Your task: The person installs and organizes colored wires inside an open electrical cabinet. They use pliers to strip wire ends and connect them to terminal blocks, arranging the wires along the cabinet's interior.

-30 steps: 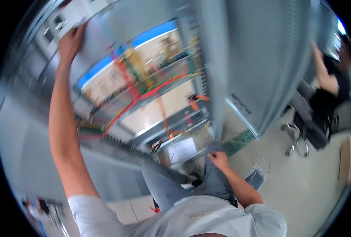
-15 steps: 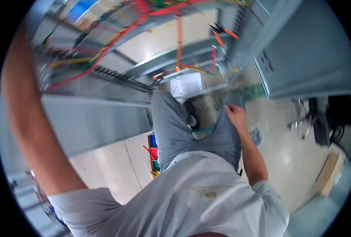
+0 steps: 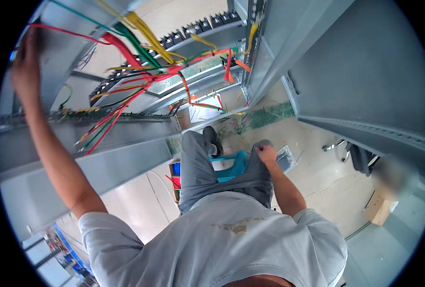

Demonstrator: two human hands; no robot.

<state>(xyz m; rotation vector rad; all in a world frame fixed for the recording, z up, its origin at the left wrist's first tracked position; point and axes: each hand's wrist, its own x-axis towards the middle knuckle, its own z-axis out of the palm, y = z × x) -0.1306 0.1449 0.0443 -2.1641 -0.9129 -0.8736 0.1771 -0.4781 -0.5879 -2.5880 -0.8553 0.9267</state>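
Left hand (image 3: 25,79) back in view, beside thin red insulated wire (image 3: 66,30); can't tell if fingers grip it. Red-green-yellow wire bundle (image 3: 164,75) now sharper inside grey metal cabinet frame (image 3: 294,40), loose ends easier to trace. Right hand (image 3: 267,154) still curled on grey-trousered thigh (image 3: 258,178); contents unclear.
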